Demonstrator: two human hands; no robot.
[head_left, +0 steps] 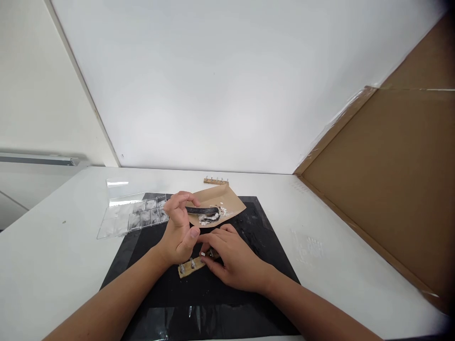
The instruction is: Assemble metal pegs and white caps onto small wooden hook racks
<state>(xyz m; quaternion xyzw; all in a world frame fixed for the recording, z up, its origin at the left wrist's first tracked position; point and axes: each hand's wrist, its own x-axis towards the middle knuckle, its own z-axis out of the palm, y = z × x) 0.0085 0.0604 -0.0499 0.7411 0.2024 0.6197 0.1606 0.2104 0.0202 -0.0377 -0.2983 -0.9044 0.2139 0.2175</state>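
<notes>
My right hand (pixel 236 260) bends over a pale wooden strip (pixel 186 270) bearing small metal and clear fittings. At its thumb and fingertips is a small white piece (pixel 202 254), apparently pinched. My left hand (pixel 180 227) is raised just left of it, thumb apart from the curled fingers, nothing visible between them. Behind the left hand, a brown paper tray (pixel 234 208) holds white bits (pixel 223 209) and a dark curved strip (pixel 204 210). One end of that dark strip is hidden behind my left hand. The right hand covers the wooden strip's far end.
A black mat (pixel 159 293) lies under the work on a white table (pixel 53 251). Clear plastic compartment box (pixel 142 215) stands left with its lid raised. A second wooden strip (pixel 216 181) with fittings lies behind the tray. A brown cardboard panel (pixel 391 180) bounds the right side.
</notes>
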